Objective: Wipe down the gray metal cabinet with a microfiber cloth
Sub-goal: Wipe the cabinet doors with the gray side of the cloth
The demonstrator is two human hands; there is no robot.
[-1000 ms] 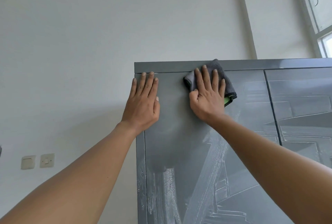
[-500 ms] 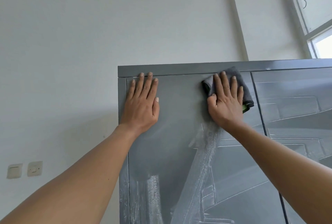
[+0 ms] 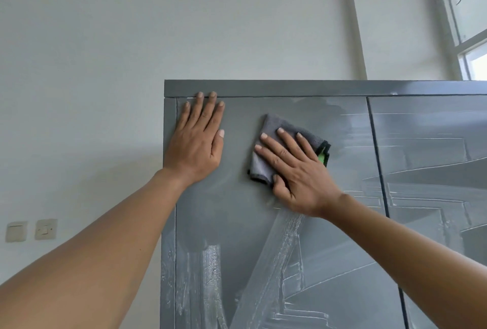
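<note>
I press the soft, light microfiber cloth [image 3: 266,162] flat on the slick gray metal cabinet [image 3: 290,88] door with my right hand [image 3: 297,170], fingers straight, while my left hand [image 3: 197,141] braces flat beside it.

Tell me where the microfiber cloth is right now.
In the head view, the microfiber cloth lies flat against the gray cabinet's left door, under the right hand, beside the left hand.

One gray cabinet [image 3: 263,88] shows two door panels, and one folded gray cloth [image 3: 287,128] lies against the left panel. Two hands are in view, the left hand [image 3: 196,141] and the right hand [image 3: 297,170]. Two wall switches [image 3: 31,229] sit side by side at lower left, and one window [image 3: 471,46] shows at upper right.
</note>
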